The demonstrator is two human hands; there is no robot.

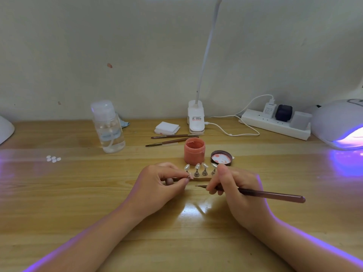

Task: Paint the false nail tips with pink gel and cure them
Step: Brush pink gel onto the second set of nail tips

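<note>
Pink gel: we see it in the open jar (pixel 194 151) behind the nail row; its lid (pixel 221 158) lies just beside it on the right, inner face up, smeared pink.
Nail tips: four pale tips (pixel 200 166) stand on small stands in a row on a strip, between our two hands; none looks pink yet, so we judge painting is barely begun.
Left hand (pixel 157 183): fingers curled, pinching something small at the row's left end, maybe a fifth tip or stand; we cannot tell which.
Right hand (pixel 233 185): closed round a thin brush (pixel 271 194), bristles pointing left toward the row, thumb up by the rightmost tip.
Handling, tips: we judge them tiny, light, stiff, glossy, easy to flick off; hold by the stand or strip, not the painted face.
Handling, brush: light and rigid; grip near the bristle end for control.
Handling, jar: small, light, likely to tip; steady it when dipping.
Curing lamp (pixel 337 124): far right on the wooden table (pixel 78 203), glowing purple, well apart from the tips.
Spare: two more brushes (pixel 170 139) behind the jar, clear bottle (pixel 109 128) to the left, loose tips (pixel 53 159) near it.
</note>
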